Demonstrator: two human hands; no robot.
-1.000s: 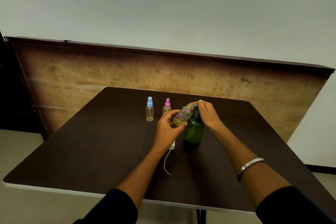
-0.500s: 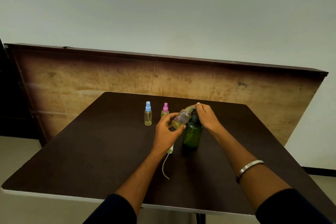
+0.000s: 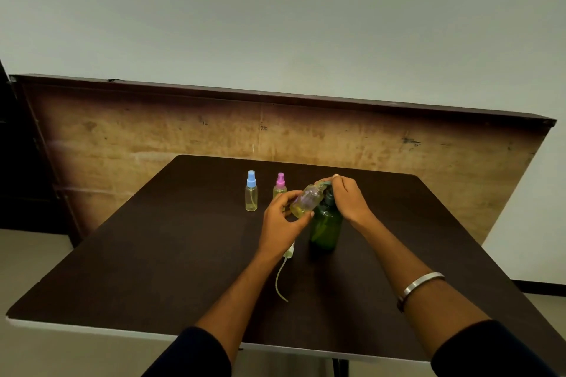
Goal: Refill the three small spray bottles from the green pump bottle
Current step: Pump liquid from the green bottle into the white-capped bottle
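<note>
My left hand holds an uncapped clear spray bottle, tilted with its mouth up against the pump spout. It has yellowish liquid at its bottom. My right hand rests on the pump head of the green pump bottle, which stands upright on the dark table. A white spray cap with its dip tube lies on the table below my left hand. The blue-capped spray bottle and pink-capped spray bottle stand capped to the left.
A wooden board leans upright behind the table's far edge, with a pale wall above it. The table's near edge has a white rim. A metal bangle sits on my right wrist.
Both hands keep the same grips on the clear bottle and the pump head. The camera view has shifted slightly, so everything sits a little lower in the frame.
</note>
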